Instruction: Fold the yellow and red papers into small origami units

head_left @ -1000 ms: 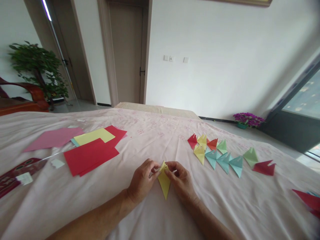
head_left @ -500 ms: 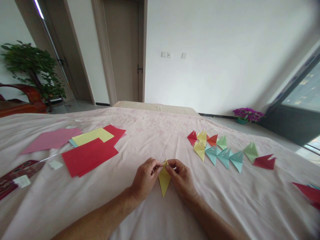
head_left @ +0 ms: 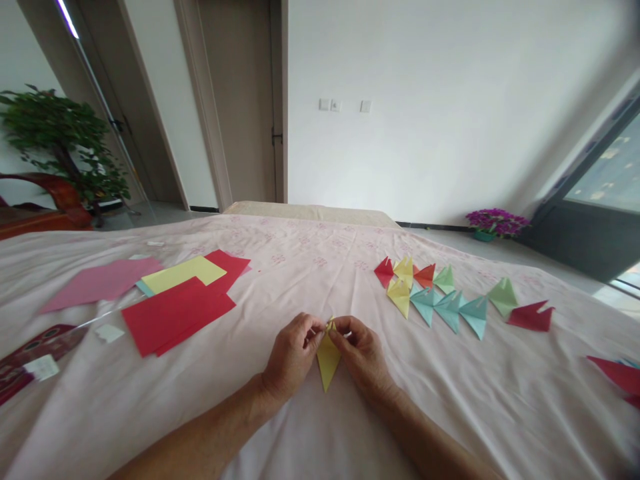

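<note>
Pinching the yellow paper (head_left: 327, 368) by its top: your left hand (head_left: 295, 347) and right hand (head_left: 361, 350) both clamp it, tip toward you | seemingly done: folded pieces (head_left: 447, 311), right of your grip | unfinished, by the look: this one, part-folded; flat sheets (head_left: 170, 315) left of your grip

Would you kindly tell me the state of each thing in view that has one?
Yellow paper: folded, tip nearest the camera
Left hand: pinching the paper's far end
Right hand: pinching the paper's far end
Small colored pieces: folded
Loose sheets: flat, some overlapping
Cloth: wrinkled
Middle door: seems shut
Left-side door: cannot tell whether shut
Purple flowers: in bloom
</note>
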Available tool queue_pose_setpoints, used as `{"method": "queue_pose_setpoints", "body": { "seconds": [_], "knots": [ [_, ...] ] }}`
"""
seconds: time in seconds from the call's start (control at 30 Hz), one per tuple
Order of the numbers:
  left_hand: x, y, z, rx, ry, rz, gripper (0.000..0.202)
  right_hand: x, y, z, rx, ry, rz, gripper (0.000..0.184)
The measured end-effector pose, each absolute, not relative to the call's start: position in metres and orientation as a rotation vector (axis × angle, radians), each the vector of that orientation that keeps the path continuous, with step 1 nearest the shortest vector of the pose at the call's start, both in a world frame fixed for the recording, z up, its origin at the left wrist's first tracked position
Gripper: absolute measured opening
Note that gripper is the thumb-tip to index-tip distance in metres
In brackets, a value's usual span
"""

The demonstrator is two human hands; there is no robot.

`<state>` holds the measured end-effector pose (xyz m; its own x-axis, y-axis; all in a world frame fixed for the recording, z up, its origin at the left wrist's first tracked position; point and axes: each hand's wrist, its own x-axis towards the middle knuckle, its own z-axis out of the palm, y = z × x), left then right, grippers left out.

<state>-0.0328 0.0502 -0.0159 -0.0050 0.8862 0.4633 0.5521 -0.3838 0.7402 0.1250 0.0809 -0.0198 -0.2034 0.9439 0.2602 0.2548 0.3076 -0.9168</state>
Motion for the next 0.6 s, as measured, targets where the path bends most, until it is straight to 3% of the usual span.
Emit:
{"method": "queue_pose_setpoints", "body": {
  "seconds": [0.33, 0.6],
  "knots": [
    [-0.027, 0.049, -0.005, 1.95, 1.643, 1.313, 0.014, 0.12, 0.081, -0.018, -1.142, -1.676, 0.902, 0.026],
    [-0.025, 0.053, 0.009, 1.835, 1.777, 1.24, 0.026, 0.118, 0.084, -0.021, -1.039, -1.748, 0.707, 0.018]
  ]
}}
